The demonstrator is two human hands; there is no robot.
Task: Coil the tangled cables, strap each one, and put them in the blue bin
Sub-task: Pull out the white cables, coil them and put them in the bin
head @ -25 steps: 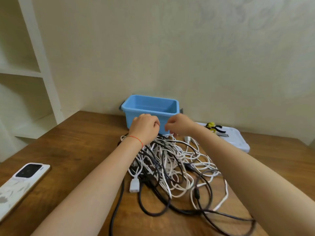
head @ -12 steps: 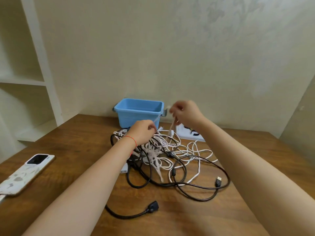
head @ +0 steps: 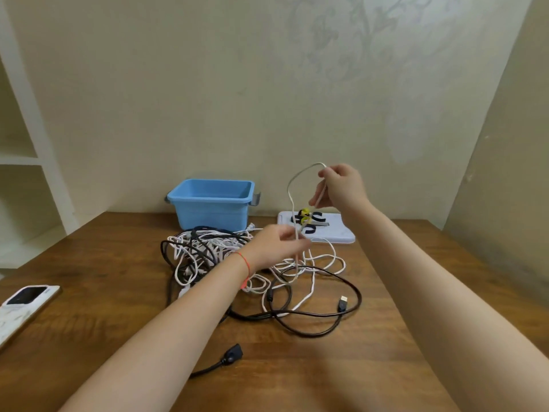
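Nearest, on the brown wooden tabletop [head: 371, 382], a black cable end with a chunky socket plug [head: 232, 354], lying apart from the heap. At the left edge, flat on the wood, a white smartphone with a dark camera block [head: 20, 304]. Farther in, a loose black cable loop with a small gold-tipped USB plug [head: 343, 303], sprawled around the near side of the tangled heap of white and black cables [head: 205, 251]. Above the heap's right part, the left hand [head: 274, 246], thin red string around its wrist, fingers curled and pinching a thin white cable [head: 292, 200] where the strand rises off the pile. Higher and to the right, the right hand [head: 341, 188], raised clear of the table, fingertips pinched on the same white cable at the top of a tall arch, a second run of it passing down between the fingers. Beyond the hands, a flat white plastic lid [head: 338, 233] on the table, carrying a few black and yellow cable straps [head: 307, 220]. Left of the lid, just behind the heap and near the wall, the blue plastic bin [head: 212, 214], upright, nothing visible inside. At the far left, white shelving [head: 26, 162] against the pale wall
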